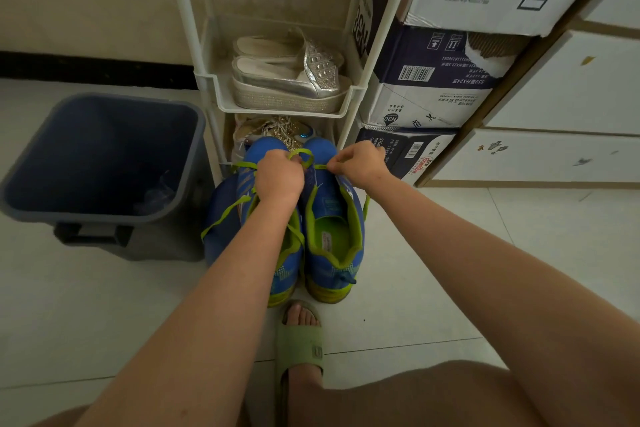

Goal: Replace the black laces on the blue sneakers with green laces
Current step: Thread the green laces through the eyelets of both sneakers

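**Green lace pinched in both hands over blue sneakers**

Blue sneakers (332, 229) side by side on pale floor tile (433, 288), toes toward white shoe rack (360, 94). Left hand (280, 175) and right hand (356, 161) each pinched shut on green lace (304, 158), looped between them. Grey bin (104, 156) just left.

Left arm: stretched forward and down, forearm bare.
Left hand (280, 174): back up, fingers curled into a tight pinch (grip closed).
Right arm: stretched forward from lower right, bare.
Right hand (357, 161): knuckles up, thumb and fingertips pinched together, level with the left.
Hands: near, not touching.
Foot (300, 336): between forearms.
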